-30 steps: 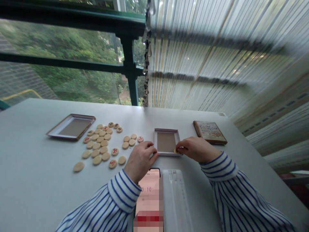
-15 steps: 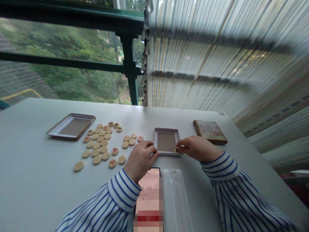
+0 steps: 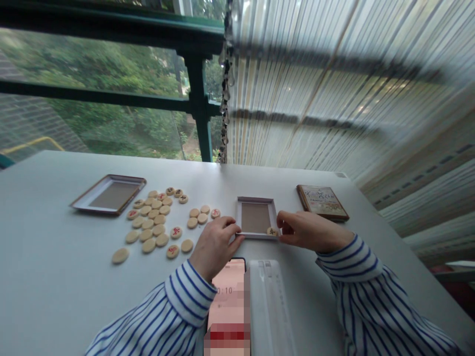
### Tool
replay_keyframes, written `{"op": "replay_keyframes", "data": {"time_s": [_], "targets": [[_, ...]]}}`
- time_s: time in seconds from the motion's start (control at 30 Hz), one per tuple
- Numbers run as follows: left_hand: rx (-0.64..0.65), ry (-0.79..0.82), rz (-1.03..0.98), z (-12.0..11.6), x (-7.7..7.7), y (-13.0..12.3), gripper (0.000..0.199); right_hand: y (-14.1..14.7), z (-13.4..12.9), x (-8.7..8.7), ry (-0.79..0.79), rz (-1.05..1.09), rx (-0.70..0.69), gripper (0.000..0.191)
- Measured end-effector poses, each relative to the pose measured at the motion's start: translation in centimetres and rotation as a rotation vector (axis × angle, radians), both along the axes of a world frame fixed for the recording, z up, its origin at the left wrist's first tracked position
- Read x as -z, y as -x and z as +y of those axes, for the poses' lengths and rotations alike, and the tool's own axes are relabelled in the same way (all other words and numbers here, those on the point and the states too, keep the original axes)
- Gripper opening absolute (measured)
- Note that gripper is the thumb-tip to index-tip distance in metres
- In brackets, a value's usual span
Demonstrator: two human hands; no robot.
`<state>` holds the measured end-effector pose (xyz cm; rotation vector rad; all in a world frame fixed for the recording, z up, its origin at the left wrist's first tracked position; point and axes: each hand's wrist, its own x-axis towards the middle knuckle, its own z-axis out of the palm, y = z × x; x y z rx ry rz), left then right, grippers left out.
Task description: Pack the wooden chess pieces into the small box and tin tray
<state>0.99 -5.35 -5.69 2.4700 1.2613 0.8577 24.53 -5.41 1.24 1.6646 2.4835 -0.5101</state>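
Observation:
A shallow box point(image 3: 256, 199) with a brown inside lies in front of me. One round wooden piece point(image 3: 271, 231) with a dark mark rests in its near right corner. My left hand point(image 3: 215, 244) grips the box's near left corner between thumb and fingers. Just outside the near right corner is my right hand point(image 3: 309, 231), its fingers curled and apart from the thumb, with nothing seen between them. Several light wooden discs point(image 3: 159, 219) lie left of my left hand, some with red or dark characters. A smaller group point(image 3: 202, 218) sits nearer the box.
An open box lid point(image 3: 79, 203) lies at the far left. A closed box with a printed cover point(image 3: 322, 200) is at the right. Below the hands are a phone point(image 3: 227, 296) with a lit screen and a long white case point(image 3: 270, 306). Window and curtain stand behind.
My right hand has let go of the marked piece and moved right, out of the box's corner. The piece stays in the box. My left hand has hardly moved.

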Motion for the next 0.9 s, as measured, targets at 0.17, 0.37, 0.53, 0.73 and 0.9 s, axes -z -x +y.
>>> {"op": "replay_keyframes", "data": {"time_s": [0.17, 0.37, 0.53, 0.73, 0.9], "targets": [[-0.006, 0.007, 0.016, 0.0, -0.1, 0.0, 0.013, 0.3, 0.2, 0.5, -0.044, -0.018, -0.023, 0.012], [-0.010, -0.032, 0.001, 0.2, 0.0, -0.1, 0.012, 0.2, 0.4, 0.8, -0.065, -0.034, -0.036, 0.011], [-0.023, -0.023, 0.012, 0.0, -0.1, -0.1, 0.012, 0.5, 0.3, 0.6, -0.062, -0.049, -0.025, 0.010], [-0.034, -0.016, -0.021, -0.1, -0.4, -0.1, 0.019, 0.1, 0.2, 0.0, -0.076, -0.019, -0.024, 0.014], [-0.095, -0.070, -0.099, 0.1, -0.6, 0.0, 0.020, 0.3, 0.2, -0.6, -0.258, -0.022, 0.009, 0.014]]}}
